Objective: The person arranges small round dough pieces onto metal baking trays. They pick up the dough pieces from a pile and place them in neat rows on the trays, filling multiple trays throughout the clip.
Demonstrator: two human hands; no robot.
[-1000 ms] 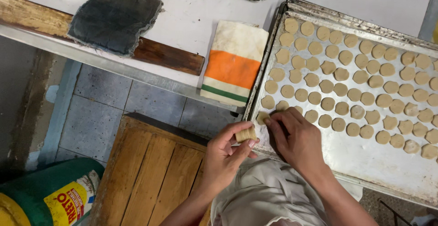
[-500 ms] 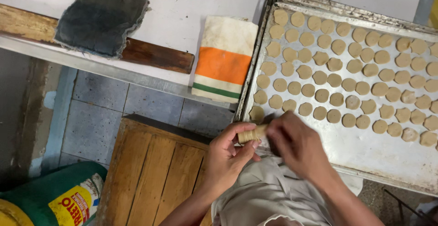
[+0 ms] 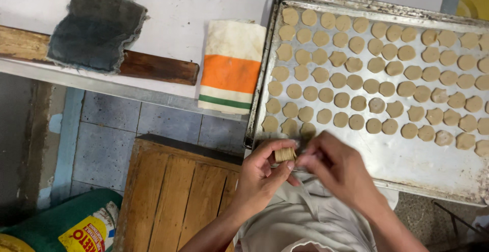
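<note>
My left hand (image 3: 260, 178) pinches a short tan roll of dough (image 3: 284, 154) between thumb and fingers, just off the near left corner of a large metal baking tray (image 3: 407, 163). My right hand (image 3: 338, 168) is closed at the right end of the roll, its fingers blurred; I cannot tell whether it holds a tool. Several rows of small round dough discs (image 3: 356, 79) cover the tray, and the nearest disc (image 3: 307, 130) lies just above my fingers.
A striped white, orange and green cloth (image 3: 232, 66) lies left of the tray. A dark grey rag (image 3: 94, 28) rests on a wooden board (image 3: 158, 67) on the white counter. Below stand a wooden crate (image 3: 173, 196) and a green sack (image 3: 71, 226) on the tiled floor.
Both hands have stayed at the tray's near left corner, working the dough roll. The roll looks shorter than half a second ago. The camera view has shifted slightly.
</note>
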